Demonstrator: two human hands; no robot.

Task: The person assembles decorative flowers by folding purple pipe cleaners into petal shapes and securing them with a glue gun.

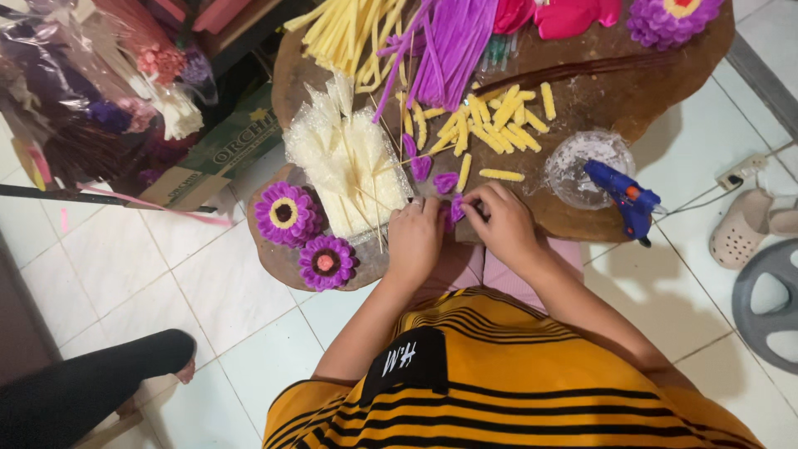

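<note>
Two hands shaping a purple petal at the bench's near edge.

Left to right: two finished purple flowers (303,237) lie at the near-left corner (out of the way); left hand (414,241) and right hand (501,224) both pinch a purple pipe-cleaner petal (455,209) between fingertips, steadying it; a blue glue gun (625,199) rests near the right edge, within reach.

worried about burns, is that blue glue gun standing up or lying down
Lying down: the glue gun rests on its side at the wooden table's edge, nozzle beside the clear round dish.
</note>
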